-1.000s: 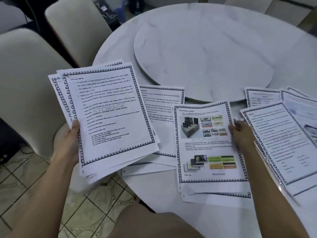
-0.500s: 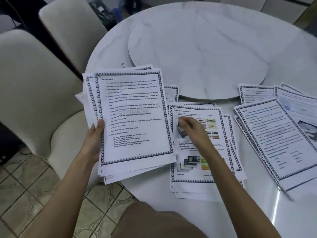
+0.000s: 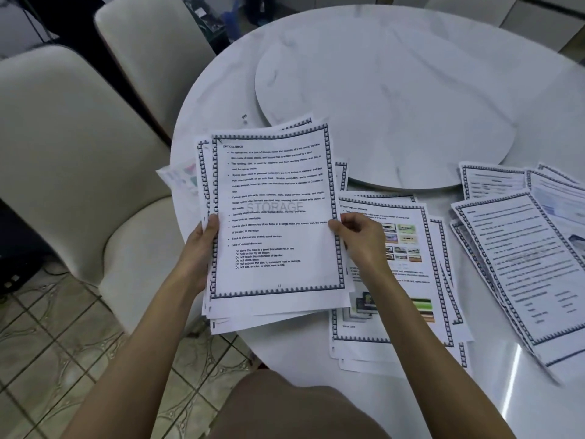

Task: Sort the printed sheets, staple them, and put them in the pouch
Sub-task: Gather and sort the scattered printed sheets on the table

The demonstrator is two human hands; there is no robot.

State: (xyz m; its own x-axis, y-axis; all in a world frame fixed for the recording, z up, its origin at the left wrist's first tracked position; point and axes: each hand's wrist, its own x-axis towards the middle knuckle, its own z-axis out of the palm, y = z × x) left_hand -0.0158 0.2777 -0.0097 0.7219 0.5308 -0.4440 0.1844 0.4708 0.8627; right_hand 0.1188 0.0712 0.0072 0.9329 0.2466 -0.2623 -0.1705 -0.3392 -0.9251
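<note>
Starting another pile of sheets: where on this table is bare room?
The raised turntable is bare, as is the table around its far side. A narrow wedge opens between the picture-sheet pile and the right-hand piles. The near side is crowded: piles overlap, also under the held stack.

A round tabletop (image 3: pixel 544 115) of white marbled stone spreads beyond the left hand (image 3: pixel 201 248) and the right hand (image 3: pixel 364 245), with a raised round turntable (image 3: pixel 380 99) of the same stone at its middle. Left of the left hand stand a near chair (image 3: pixel 63 153) and a far chair (image 3: pixel 152 49), both cream and padded, on a floor (image 3: pixel 63 359) of beige patterned tiles. A streak of light (image 3: pixel 512 375) glints on the tabletop right of the right hand.
</note>
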